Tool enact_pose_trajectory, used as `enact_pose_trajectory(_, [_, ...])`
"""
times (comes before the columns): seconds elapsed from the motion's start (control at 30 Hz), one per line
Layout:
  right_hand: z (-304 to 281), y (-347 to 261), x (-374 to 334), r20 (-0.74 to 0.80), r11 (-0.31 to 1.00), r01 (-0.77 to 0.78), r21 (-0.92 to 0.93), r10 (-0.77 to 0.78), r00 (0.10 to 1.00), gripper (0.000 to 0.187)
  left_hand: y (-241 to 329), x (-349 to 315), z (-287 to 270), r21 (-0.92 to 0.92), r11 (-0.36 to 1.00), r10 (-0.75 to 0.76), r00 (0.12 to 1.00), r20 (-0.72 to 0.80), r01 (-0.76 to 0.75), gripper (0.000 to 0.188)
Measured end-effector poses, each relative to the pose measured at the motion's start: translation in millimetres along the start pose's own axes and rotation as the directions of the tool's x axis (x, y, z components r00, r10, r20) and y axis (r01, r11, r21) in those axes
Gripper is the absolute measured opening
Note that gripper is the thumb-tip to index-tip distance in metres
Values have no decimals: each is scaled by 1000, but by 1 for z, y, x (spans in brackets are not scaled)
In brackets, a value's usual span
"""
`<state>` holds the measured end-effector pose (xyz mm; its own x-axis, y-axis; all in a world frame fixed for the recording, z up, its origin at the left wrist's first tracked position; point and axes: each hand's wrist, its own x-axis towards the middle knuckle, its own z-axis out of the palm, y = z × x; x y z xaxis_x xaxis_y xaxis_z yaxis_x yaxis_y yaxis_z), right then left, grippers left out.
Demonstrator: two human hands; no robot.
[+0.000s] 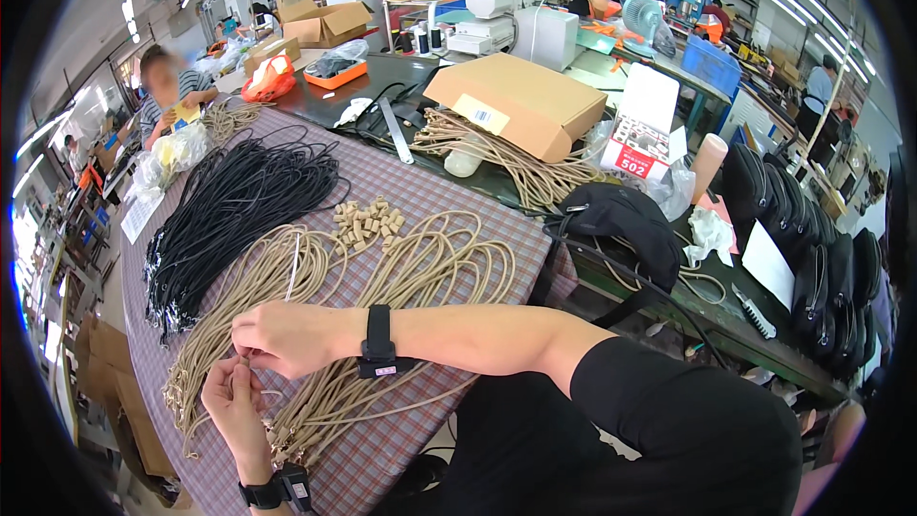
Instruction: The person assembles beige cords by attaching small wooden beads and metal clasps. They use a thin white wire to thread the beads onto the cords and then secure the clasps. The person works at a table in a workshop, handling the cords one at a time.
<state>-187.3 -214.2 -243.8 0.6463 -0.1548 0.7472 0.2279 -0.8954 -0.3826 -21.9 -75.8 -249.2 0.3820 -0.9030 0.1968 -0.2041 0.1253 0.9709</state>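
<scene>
At the near left of the table, my two hands meet fingertip to fingertip. My left hand (234, 413) is closed in a pinch on what looks like the end of a tan cord. Above it my right hand (294, 336) bends inward, its fingers pinching the same spot; the fingers mostly hide the small piece between them. A thin white stick (292, 268) shows just beyond my right hand; whether I hold it cannot be made out. Bundles of tan cords (449, 272) lie under and around both hands. Small tan cord stoppers (368, 223) are heaped beyond them.
A bundle of black cords (239, 196) covers the table's far left. Further off are a cardboard box (516, 100) on more cords, a metal ruler (394, 132), a black bag (621, 229) and a white sewing machine (506, 0). Another person (172, 96) sits beyond the far left corner.
</scene>
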Motion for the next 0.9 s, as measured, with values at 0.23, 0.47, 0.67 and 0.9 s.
enact_pose_trajectory(0.23, [-17, -3, 8, 12, 991, -58, 123, 57, 998, 20, -1, 2, -10, -120, 993, -10, 999, 35, 14, 29])
enact_pose_trajectory(0.47, [-21, -4, 9, 21, 982, -54, 181, 51, 998, 17, 6, 2, -18, -289, 951, -81, 990, 114, 111, 30])
enact_pose_trajectory(0.67, [-24, -5, 10, 40, 980, -60, 189, 53, 998, 13, 16, 0, -8, -379, 898, -174, 972, 159, 223, 29])
enact_pose_trajectory(0.9, [-23, -2, 9, 2, 980, 65, 188, -66, 998, 13, 0, 4, -18, -380, 904, -114, 967, 226, 196, 26])
